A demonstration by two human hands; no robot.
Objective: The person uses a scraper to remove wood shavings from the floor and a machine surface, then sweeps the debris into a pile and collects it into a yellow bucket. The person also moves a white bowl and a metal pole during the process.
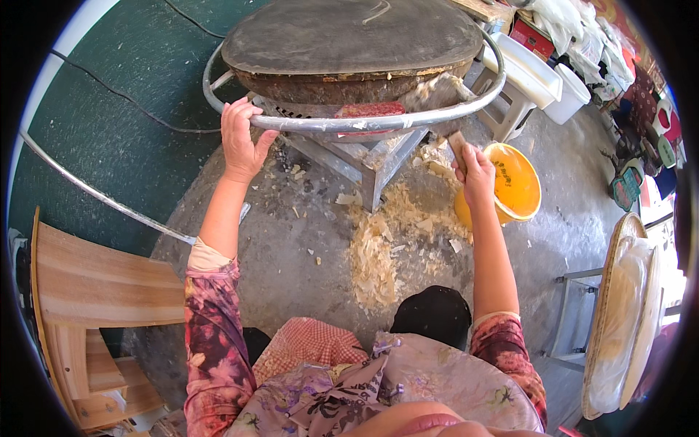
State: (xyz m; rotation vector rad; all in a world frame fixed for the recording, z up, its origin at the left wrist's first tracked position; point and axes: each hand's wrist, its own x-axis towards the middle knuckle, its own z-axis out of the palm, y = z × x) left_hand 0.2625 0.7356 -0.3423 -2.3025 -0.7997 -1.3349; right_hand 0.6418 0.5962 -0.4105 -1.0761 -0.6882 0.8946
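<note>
My left hand [243,139] rests on the near left part of a metal ring rail [327,124], fingers over the tube and thumb apart. The rail runs around a large round dark griddle [349,43]. My right hand [476,173] grips the wooden handle [457,150] of a tool; its far end is blurred near the rail's right side, below the griddle's edge, so its kind is unclear. A red block or pad [371,112] shows beneath the griddle, behind the rail. Right beside my right hand stands a yellow plastic bucket [519,185].
Pale flakes and scraps [377,262] lie on the concrete floor below the metal stand [371,180]. Back right are a white tub [527,71] and a plastic stool [508,109]. A wooden cabinet [109,278] stands left; a round woven tray [595,338] with plastic wrap is at right.
</note>
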